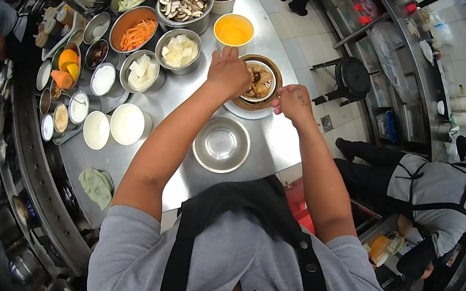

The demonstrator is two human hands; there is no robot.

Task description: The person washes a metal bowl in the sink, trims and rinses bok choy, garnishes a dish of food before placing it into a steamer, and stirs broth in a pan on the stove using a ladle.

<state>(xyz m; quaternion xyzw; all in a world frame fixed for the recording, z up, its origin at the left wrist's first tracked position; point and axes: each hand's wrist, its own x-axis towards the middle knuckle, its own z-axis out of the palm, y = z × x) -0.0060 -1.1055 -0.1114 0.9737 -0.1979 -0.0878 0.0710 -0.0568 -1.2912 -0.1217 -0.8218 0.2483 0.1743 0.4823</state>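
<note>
On the metal table stands a round bamboo steamer (278, 72) with a white bowl of brown food (260, 85) inside it. My left hand (230, 74) is at the steamer's left side, its fingers bent over the rim of the bowl. At the right side, my right hand (294, 103) has its fingers closed against the steamer's edge; what they hold, if anything, is too small to make out. Under the steamer a white plate (247, 113) shows. An empty metal bowl (221, 143) sits nearer my body. Behind my left hand is a tub of orange liquid (234, 30).
Bowls of sliced mushrooms (184, 3), shredded carrot (138, 35) and white cubes (179, 51) crowd the table's left side. Two white tubs (127, 124) and a green cloth (96, 187) lie nearer me. A co-worker (437, 185) bends at the right, beyond a black stool (353, 79).
</note>
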